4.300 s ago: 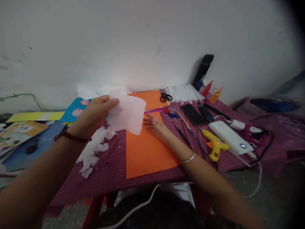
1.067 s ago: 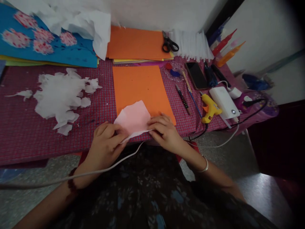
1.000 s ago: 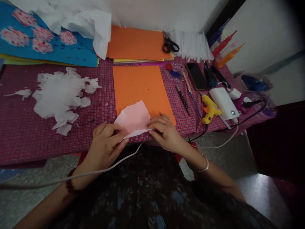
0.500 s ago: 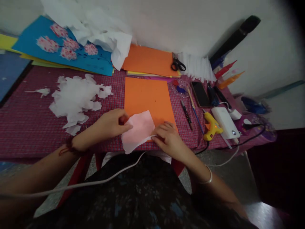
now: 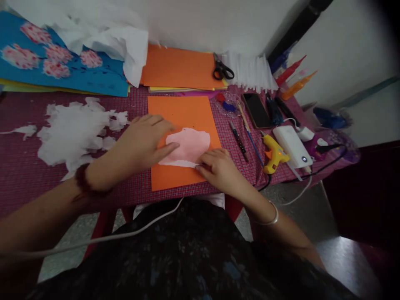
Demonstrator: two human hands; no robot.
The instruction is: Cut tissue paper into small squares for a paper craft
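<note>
A torn piece of pink paper (image 5: 189, 143) with a white ragged lower edge lies over an orange sheet (image 5: 178, 109) on the table. My left hand (image 5: 142, 139) is at the paper's left side, fingers stretched and apart, the thumb over the pink surface. At the lower right corner, my right hand (image 5: 220, 168) has its thumb and bent fingers closed on the pink paper. Left of my left hand is a heap of torn white paper scraps (image 5: 67, 133), partly covered by my forearm.
Orange sheets (image 5: 178, 66) with scissors (image 5: 222, 68) on top lie at the back. A blue sheet with pink flowers (image 5: 103, 77) is back left. On the right are a marker (image 5: 239, 141), a paintbrush (image 5: 254, 146), a phone (image 5: 256, 110), a yellow glue gun (image 5: 273, 154) and a white power bank (image 5: 292, 146).
The pink paper has moved up from the near edge onto the middle of the orange sheet. My left hand has moved forward and its fingers have spread. The camera view has shifted.
</note>
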